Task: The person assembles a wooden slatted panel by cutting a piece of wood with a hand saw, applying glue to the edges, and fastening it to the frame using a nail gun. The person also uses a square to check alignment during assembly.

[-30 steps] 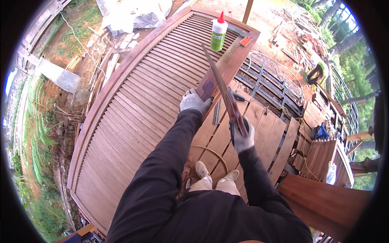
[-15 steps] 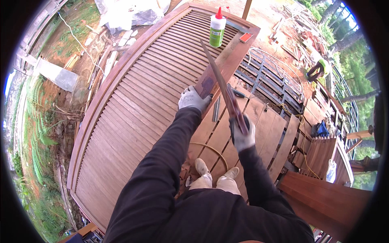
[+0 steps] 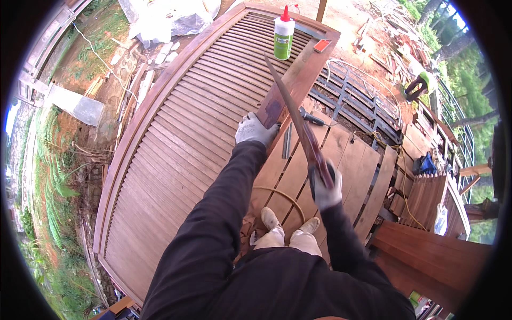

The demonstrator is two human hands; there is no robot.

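Note:
A large brown louvered wooden panel [image 3: 176,133] lies at a slant in front of me. My left hand [image 3: 256,129], in a pale glove with dark fingertips, is closed over the frame rail [image 3: 296,80] along its right side, beside a dark stained patch [image 3: 273,111]. My right hand [image 3: 326,186], gloved too, is wrapped round the glossy wooden handle of what looks like a handsaw [image 3: 303,133]. Its long, tapering brown blade slants up and left, the tip over the rail; no teeth can be made out, and I cannot tell whether it touches the wood.
On the panel's far end stand a white-and-green bottle [image 3: 283,40] with a red cap and a small orange rectangular piece [image 3: 322,46]. A dark-handled tool [image 3: 312,117] and a metal bar [image 3: 287,143] lie near the board platform [image 3: 341,160]. A person [image 3: 420,85] bends far right.
My right hand has drawn slightly back toward me and to the right with the saw. My left hand keeps its grip on the rail. The view has shifted a little.

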